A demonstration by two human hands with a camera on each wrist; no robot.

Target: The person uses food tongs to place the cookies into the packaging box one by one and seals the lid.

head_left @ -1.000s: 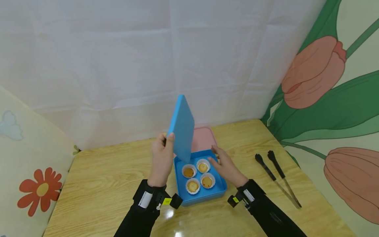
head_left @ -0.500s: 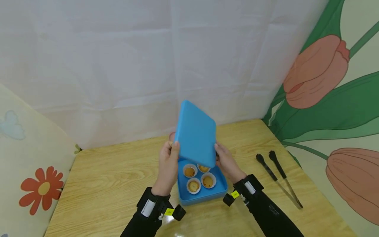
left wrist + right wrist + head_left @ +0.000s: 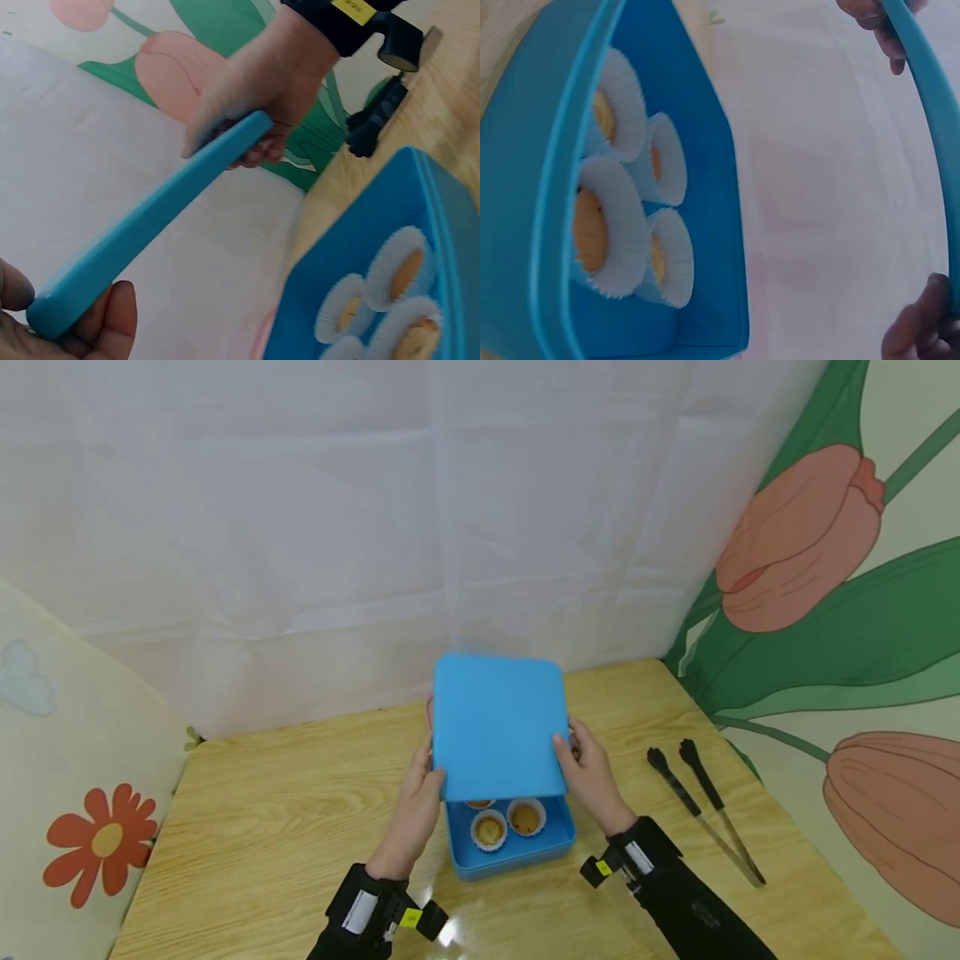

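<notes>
A flat blue lid [image 3: 498, 727] hangs above the blue box [image 3: 517, 862], its front edge lower than its back. My left hand [image 3: 405, 818] grips its left side, thumb on top and fingers beneath. On the right side my right hand [image 3: 597, 781] pinches the edge in the same way. Below, the box holds several round cookies [image 3: 489, 832] in white fluted paper cups; the lid covers the back ones in the head view. From the right wrist view, paper cups [image 3: 615, 225] stand inside the box, with a gap between box and lid.
Black-and-steel tongs [image 3: 708, 818] lie on the wooden table [image 3: 285, 827] to the right. A pink edge [image 3: 429, 713] peeks out behind the lid. White cloth [image 3: 300, 527] hangs along the back, and flower-patterned panels [image 3: 862, 677] stand at both sides.
The lid has turned from nearly upright to a flatter tilt and come down over the box's back half. My right hand, earlier free by the box, has taken hold of its right edge.
</notes>
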